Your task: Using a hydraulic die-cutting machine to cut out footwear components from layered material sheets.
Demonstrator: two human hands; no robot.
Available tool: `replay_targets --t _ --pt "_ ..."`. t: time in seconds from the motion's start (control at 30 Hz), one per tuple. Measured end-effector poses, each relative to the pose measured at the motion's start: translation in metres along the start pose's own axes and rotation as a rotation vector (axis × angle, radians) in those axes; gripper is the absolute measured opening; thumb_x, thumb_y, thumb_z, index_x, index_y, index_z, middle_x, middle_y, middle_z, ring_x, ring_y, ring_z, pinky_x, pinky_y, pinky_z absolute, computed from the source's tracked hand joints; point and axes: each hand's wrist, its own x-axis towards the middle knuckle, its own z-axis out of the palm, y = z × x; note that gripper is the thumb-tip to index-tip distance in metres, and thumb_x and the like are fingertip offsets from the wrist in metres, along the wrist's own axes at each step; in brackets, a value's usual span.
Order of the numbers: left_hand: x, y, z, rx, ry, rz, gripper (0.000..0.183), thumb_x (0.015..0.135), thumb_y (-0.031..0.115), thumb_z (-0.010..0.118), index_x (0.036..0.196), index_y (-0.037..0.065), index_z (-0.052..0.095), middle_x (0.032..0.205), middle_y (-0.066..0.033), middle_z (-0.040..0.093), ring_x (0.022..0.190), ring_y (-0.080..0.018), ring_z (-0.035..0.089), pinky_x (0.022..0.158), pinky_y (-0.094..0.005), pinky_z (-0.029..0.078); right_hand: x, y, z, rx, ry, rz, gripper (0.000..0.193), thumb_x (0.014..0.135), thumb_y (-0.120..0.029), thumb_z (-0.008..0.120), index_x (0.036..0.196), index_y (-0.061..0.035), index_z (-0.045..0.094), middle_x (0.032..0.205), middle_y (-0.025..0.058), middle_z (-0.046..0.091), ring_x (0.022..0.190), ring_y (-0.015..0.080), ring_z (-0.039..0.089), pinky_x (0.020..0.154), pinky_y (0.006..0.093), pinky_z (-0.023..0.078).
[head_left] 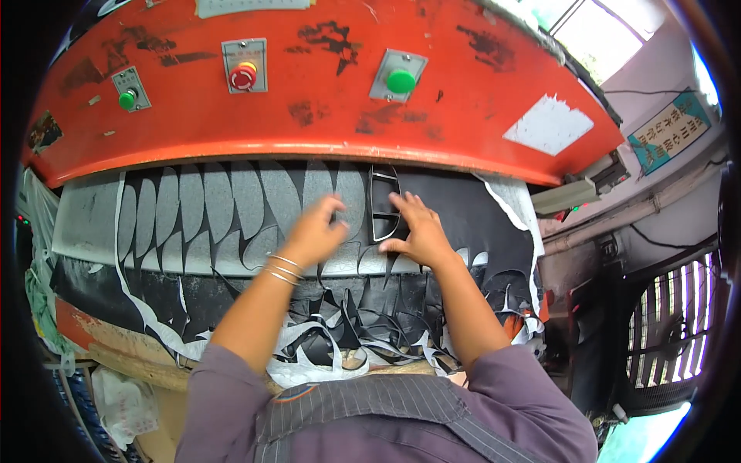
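A narrow metal cutting die (373, 204) with crossbars stands on a sheet of black material (455, 202), right of a row of cut-out openings. My right hand (422, 234) is at its right side, fingertips on the upper right edge and thumb at the lower end. To the left, my left hand (315, 231) hovers over the cut part of the sheet, slightly blurred. Its thumb and fingers are apart, with nothing visible between them. Long, curved openings in the sheet show the grey press bed (89, 220) beneath.
Across the back runs an orange press head (332, 116) with green buttons and a red button (243, 75). Black and white scrap strips (332, 336) hang over the front edge before me. A barred fan (671, 324) stands at the right; a plastic bag (123, 405) is at lower left.
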Motion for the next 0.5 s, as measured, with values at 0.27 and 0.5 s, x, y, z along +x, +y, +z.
replay_targets --t 0.27,0.5 --pt "-0.024 -0.030 -0.256 0.476 1.271 0.230 0.032 0.099 0.029 0.046 0.087 0.002 0.059 0.082 -0.0068 0.062 0.077 -0.0136 0.055 0.073 -0.0311 0.044 0.063 -0.100 -0.083 0.213 0.555 -0.236 0.055 0.076 -0.027 0.079 0.117 -0.0015 0.053 0.087 0.0114 0.060 0.076 0.0202 0.059 0.071 0.0331 0.050" --pt "-0.081 0.007 -0.291 0.339 0.856 -0.010 0.035 0.098 0.029 0.043 0.079 0.001 0.048 0.067 -0.0068 0.044 0.064 -0.0171 0.040 0.062 -0.0343 0.037 0.046 -0.117 -0.079 0.475 0.648 0.111 0.029 0.084 -0.022 0.072 0.083 -0.0031 0.050 0.060 0.0053 0.055 0.057 0.0108 0.052 0.053 0.0275 0.044"
